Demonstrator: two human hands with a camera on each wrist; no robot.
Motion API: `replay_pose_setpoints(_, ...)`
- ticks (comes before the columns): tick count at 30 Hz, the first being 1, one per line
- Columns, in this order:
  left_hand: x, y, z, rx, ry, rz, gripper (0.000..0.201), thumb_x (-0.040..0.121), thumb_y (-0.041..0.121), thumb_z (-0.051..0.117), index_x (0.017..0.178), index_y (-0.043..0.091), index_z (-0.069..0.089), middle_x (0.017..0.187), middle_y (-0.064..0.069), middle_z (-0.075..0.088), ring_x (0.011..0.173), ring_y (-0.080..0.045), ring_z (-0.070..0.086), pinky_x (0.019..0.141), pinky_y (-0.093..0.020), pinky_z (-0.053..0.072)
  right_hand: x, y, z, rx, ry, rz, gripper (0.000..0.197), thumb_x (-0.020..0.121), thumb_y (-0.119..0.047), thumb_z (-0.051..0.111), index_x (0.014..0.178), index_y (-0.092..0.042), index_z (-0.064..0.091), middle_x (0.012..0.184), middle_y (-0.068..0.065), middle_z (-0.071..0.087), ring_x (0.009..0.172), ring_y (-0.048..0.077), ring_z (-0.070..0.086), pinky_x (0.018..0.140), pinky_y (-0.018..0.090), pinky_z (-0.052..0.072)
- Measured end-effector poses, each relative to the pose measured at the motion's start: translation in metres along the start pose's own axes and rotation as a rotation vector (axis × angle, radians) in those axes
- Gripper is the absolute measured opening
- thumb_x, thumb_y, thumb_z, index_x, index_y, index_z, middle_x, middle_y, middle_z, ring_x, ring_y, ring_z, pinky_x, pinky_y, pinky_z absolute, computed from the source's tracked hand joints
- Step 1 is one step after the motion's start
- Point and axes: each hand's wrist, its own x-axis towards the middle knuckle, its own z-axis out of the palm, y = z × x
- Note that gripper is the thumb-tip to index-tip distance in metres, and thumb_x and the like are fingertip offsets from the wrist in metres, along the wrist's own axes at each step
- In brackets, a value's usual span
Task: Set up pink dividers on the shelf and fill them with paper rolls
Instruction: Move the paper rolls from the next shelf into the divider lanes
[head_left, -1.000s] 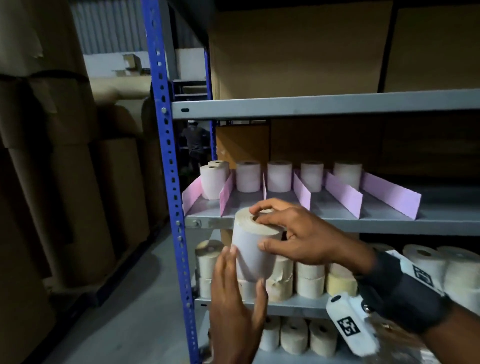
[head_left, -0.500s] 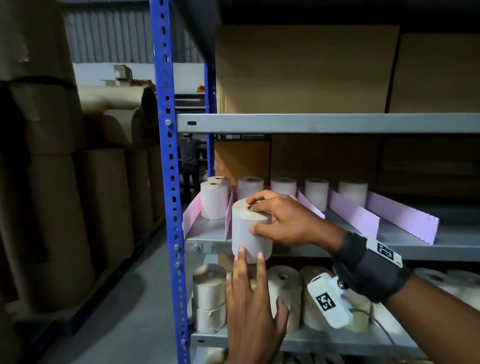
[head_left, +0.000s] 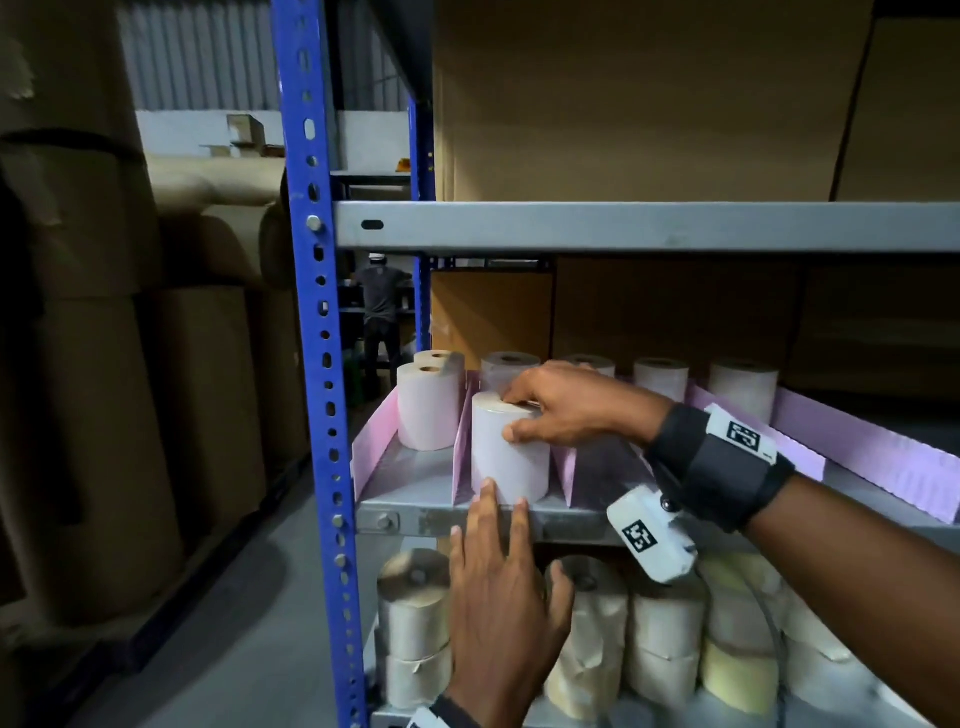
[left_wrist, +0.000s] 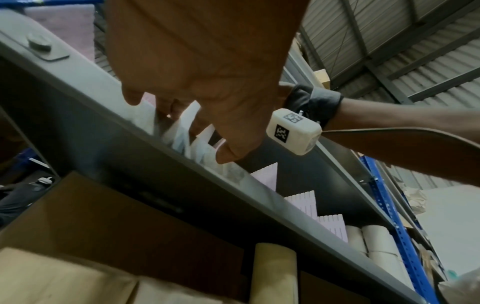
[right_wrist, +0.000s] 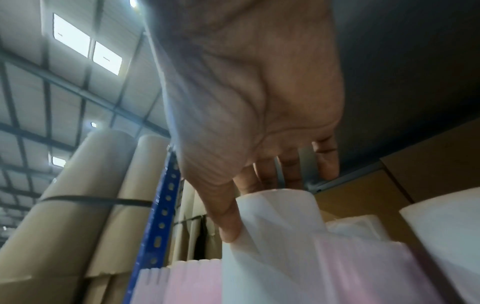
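Upright at the front of the grey shelf (head_left: 582, 519), the paper roll (head_left: 511, 457) stood in the second slot from the left, between two pink dividers (head_left: 461, 467). On its top rim lay the curled fingers of the right hand (head_left: 566, 410), with the thumb pressed against its side, so the hand gripped it from above. Below, the left hand (head_left: 504, 608) reached up with straight fingers (head_left: 487, 499), their tips touching the roll's lower edge at the shelf lip; it held nothing. Behind the roll, a second roll (head_left: 506, 366) in the same slot was half hidden by the right hand, and the roll in the next slot showed only a sliver of its top. Further dividers (head_left: 878, 457) ran to the right, the last one cut off by the frame edge. From the right wrist the roll (right_wrist: 280, 226) appeared blurred and smeared under the thumb. From the left wrist the palm (left_wrist: 202, 61) covered most of the roll.
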Motion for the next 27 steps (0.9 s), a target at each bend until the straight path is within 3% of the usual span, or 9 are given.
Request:
replay_pose_setpoints(3, 0.002, -0.007, 0.008, 0.044, -0.003, 0.037, 0.074, 0.071, 0.039, 0.073, 0.138, 0.009, 0.061, 0.145, -0.015, 0.057, 0.136, -0.038, 0.052, 0.105, -0.054, 0.049, 0.024, 0.012, -0.001, -0.025, -0.075, 0.018, 0.023, 0.089, -0.046, 0.058, 0.078, -0.028, 0.051, 0.078, -0.011, 0.054, 0.079, 0.020, 0.057, 0.065, 0.031, 0.042)
replay_pose_setpoints(5, 0.000, -0.014, 0.014, 0.080, -0.002, 0.071, 0.077, 0.067, 0.036, 0.075, 0.138, 0.008, 0.062, 0.144, -0.015, 0.058, 0.136, -0.038, 0.052, 0.103, -0.054, 0.051, 0.040, 0.021, 0.000, -0.045, -0.121, 0.041, 0.022, 0.092, -0.044, 0.057, 0.094, -0.023, 0.059, 0.094, -0.005, 0.062, 0.093, 0.026, 0.060, 0.075, 0.033, 0.048)
replay_pose_setpoints(6, -0.001, -0.017, 0.017, 0.092, 0.010, 0.083, 0.077, 0.067, 0.034, 0.075, 0.138, 0.007, 0.062, 0.145, -0.015, 0.057, 0.137, -0.038, 0.052, 0.104, -0.053, 0.051, 0.047, 0.024, 0.000, -0.066, -0.144, 0.054, 0.036, 0.092, -0.044, 0.056, 0.113, -0.016, 0.061, 0.114, 0.002, 0.064, 0.105, 0.028, 0.059, 0.087, 0.036, 0.050)
replay_pose_setpoints(7, -0.001, -0.019, 0.019, 0.099, 0.025, 0.091, 0.074, 0.069, 0.034, 0.072, 0.138, 0.007, 0.062, 0.146, -0.015, 0.057, 0.137, -0.037, 0.052, 0.105, -0.051, 0.051, 0.052, 0.028, 0.000, -0.087, -0.170, 0.062, 0.050, 0.093, -0.045, 0.055, 0.130, -0.012, 0.055, 0.131, 0.006, 0.059, 0.116, 0.028, 0.056, 0.097, 0.039, 0.048)
replay_pose_setpoints(9, -0.001, -0.022, 0.022, 0.108, 0.047, 0.095, 0.071, 0.073, 0.036, 0.062, 0.139, 0.008, 0.062, 0.146, -0.014, 0.057, 0.137, -0.037, 0.052, 0.108, -0.049, 0.044, 0.062, 0.033, -0.001, -0.075, -0.203, 0.081, 0.059, 0.093, -0.044, 0.057, 0.140, -0.010, 0.047, 0.142, 0.009, 0.051, 0.123, 0.028, 0.053, 0.104, 0.040, 0.043)
replay_pose_setpoints(14, -0.001, -0.025, 0.027, 0.105, 0.093, 0.101, 0.069, 0.076, 0.037, 0.058, 0.139, 0.009, 0.062, 0.147, -0.013, 0.056, 0.137, -0.036, 0.052, 0.108, -0.046, 0.036, 0.077, 0.045, 0.002, 0.044, -0.167, 0.056, 0.039, 0.090, -0.033, 0.065, 0.114, -0.002, 0.063, 0.103, 0.010, 0.067, 0.091, 0.028, 0.063, 0.079, 0.038, 0.053)
replay_pose_setpoints(19, -0.002, -0.027, 0.032, 0.098, 0.132, 0.115, 0.066, 0.079, 0.035, 0.060, 0.141, 0.010, 0.060, 0.149, -0.012, 0.055, 0.139, -0.035, 0.050, 0.107, -0.048, 0.040, 0.083, 0.053, 0.007, 0.099, -0.142, 0.079, 0.034, 0.088, -0.032, 0.068, 0.104, -0.002, 0.064, 0.083, 0.008, 0.067, 0.067, 0.026, 0.061, 0.058, 0.035, 0.047)
replay_pose_setpoints(22, -0.002, -0.028, 0.036, 0.097, 0.153, 0.121, 0.067, 0.078, 0.032, 0.064, 0.141, 0.009, 0.060, 0.149, -0.013, 0.054, 0.139, -0.036, 0.049, 0.108, -0.048, 0.039, 0.084, 0.055, 0.007, 0.078, -0.149, 0.079, 0.038, 0.088, -0.034, 0.068, 0.106, -0.001, 0.064, 0.098, 0.012, 0.070, 0.083, 0.029, 0.067, 0.072, 0.038, 0.056)
replay_pose_setpoints(27, -0.002, -0.026, 0.041, 0.083, 0.134, 0.129, 0.077, 0.074, 0.029, 0.078, 0.143, 0.005, 0.056, 0.150, -0.020, 0.051, 0.142, -0.042, 0.043, 0.110, -0.054, 0.040, 0.084, 0.054, 0.007, 0.019, -0.154, 0.085, 0.048, 0.088, -0.036, 0.066, 0.118, 0.000, 0.061, 0.118, 0.017, 0.067, 0.104, 0.033, 0.065, 0.088, 0.044, 0.053)
